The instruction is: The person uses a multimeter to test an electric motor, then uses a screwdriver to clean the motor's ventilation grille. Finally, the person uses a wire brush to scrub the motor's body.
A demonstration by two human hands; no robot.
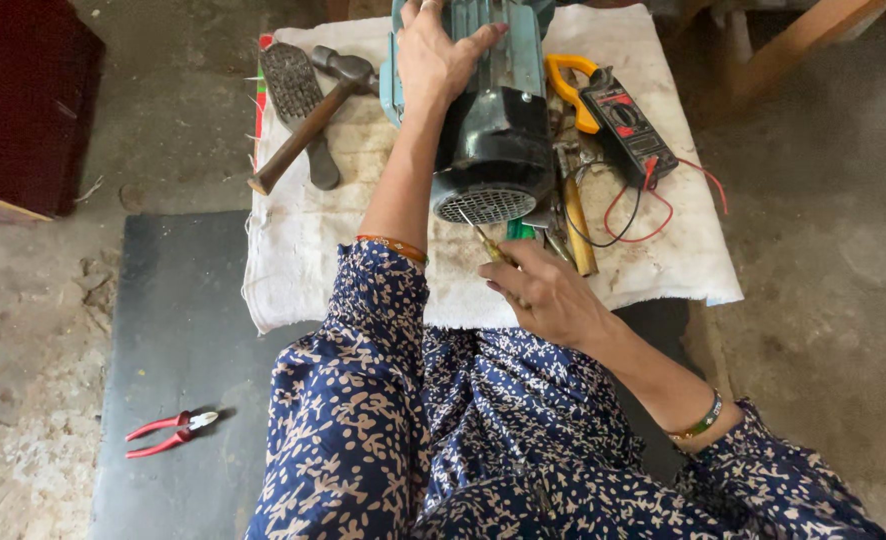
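Note:
A teal electric motor (498, 120) with a black fan cover lies on a white cloth (293, 240). My left hand (433, 55) rests flat on top of the motor body, fingers spread over it. My right hand (548, 290) grips a screwdriver (485, 240) with a yellowish handle. Its thin tip points up at the grille of the fan cover, touching or nearly touching it.
A wooden-handled hammer (308, 125) and a wire brush (293, 90) lie left of the motor. A clamp meter (623, 120) with red and black leads and more tools (573, 215) lie on the right. Red-handled pliers (168, 432) lie on a dark mat (178, 330).

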